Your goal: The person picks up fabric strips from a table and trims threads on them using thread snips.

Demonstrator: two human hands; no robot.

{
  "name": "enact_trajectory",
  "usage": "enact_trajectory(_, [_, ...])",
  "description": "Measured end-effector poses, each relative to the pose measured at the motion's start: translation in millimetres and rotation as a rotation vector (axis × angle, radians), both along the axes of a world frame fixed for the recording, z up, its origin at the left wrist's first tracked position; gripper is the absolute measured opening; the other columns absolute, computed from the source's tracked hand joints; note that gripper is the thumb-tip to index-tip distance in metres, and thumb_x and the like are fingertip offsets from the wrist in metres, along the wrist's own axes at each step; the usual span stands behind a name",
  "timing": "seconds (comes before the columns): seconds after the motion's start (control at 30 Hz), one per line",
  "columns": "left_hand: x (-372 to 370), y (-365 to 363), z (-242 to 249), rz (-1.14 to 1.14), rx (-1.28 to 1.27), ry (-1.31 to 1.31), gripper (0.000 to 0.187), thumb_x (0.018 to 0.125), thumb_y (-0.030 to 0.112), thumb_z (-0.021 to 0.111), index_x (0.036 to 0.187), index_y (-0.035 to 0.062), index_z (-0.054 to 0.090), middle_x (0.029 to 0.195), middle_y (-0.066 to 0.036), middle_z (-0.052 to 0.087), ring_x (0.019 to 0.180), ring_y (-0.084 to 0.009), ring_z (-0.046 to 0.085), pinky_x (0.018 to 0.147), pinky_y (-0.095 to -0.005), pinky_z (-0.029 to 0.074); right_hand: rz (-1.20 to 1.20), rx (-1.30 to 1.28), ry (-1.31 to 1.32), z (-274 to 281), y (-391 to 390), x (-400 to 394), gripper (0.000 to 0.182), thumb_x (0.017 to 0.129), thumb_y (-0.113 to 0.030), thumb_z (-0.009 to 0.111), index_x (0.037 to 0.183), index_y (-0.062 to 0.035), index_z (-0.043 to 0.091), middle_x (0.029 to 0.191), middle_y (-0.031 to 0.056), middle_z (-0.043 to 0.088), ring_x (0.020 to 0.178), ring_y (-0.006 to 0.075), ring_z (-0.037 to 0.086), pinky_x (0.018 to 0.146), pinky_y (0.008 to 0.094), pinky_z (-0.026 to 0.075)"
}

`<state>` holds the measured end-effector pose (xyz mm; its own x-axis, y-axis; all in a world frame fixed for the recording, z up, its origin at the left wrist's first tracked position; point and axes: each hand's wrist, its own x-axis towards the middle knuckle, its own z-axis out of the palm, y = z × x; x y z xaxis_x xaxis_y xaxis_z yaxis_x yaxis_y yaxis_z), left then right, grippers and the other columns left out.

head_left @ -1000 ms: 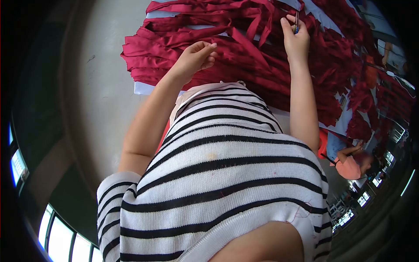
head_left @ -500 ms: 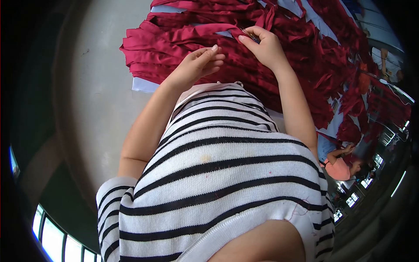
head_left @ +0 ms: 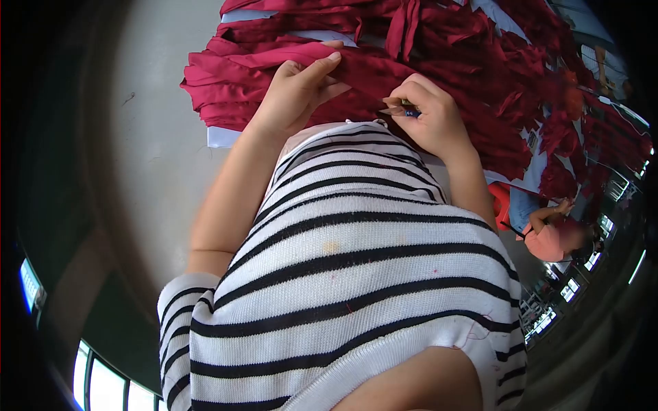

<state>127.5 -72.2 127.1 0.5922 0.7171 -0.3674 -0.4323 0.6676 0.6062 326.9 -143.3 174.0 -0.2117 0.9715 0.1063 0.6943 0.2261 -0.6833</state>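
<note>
Long strips of dark red fabric (head_left: 233, 72) lie in a heap in front of my body. My left hand (head_left: 301, 92) pinches a fold of this fabric between thumb and fingers, near the heap's left part. To the right of it, my right hand (head_left: 428, 113) is closed around a small tool (head_left: 404, 109) with a pointed metal end and a dark part. The tool's tip points left, over the near edge of the fabric. Most of the tool is hidden in my fingers.
Pale sheets (head_left: 223, 137) show under and between the fabric. A grey surface (head_left: 147, 171) extends to the left. At the right, a person in a pink top (head_left: 545, 240) is beside a red object (head_left: 499, 205). Another person's arm (head_left: 602, 65) shows at the upper right.
My left hand has moved up slightly and taken hold of the fabric. My right hand, with the tool, has come down toward my body, away from the fabric strip it was at.
</note>
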Motion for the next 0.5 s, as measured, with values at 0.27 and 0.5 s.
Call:
enact_trajectory(0.27, [-32.5, 24.2, -80.2, 0.218, -0.333, -0.108, 0.019, 0.089, 0.021, 0.049, 0.092, 0.003, 0.053, 0.079, -0.006, 0.059, 0.081, -0.0198, 0.059, 0.084, -0.0348, 0.048, -0.245, 0.063, -0.017, 8.0, -9.3, 29.0, 0.014, 0.068, 0.004, 0.061, 0.077, -0.0007, 0.052, 0.071, 0.0056, 0.052, 0.064, 0.014, 0.054, 0.059, 0.0249, 0.043])
enact_trajectory(0.5, [-37.5, 24.2, -82.7, 0.181, -0.415, 0.014, 0.022, 0.09, 0.025, 0.046, 0.09, 0.0038, 0.047, 0.083, -0.009, 0.049, 0.086, -0.0262, 0.053, 0.084, -0.038, 0.047, -0.308, -0.024, -0.087, -6.6, -22.7, 57.7, 0.022, 0.069, -0.013, 0.071, 0.083, -0.0035, 0.057, 0.074, 0.0037, 0.052, 0.065, 0.0132, 0.051, 0.061, 0.0256, 0.042])
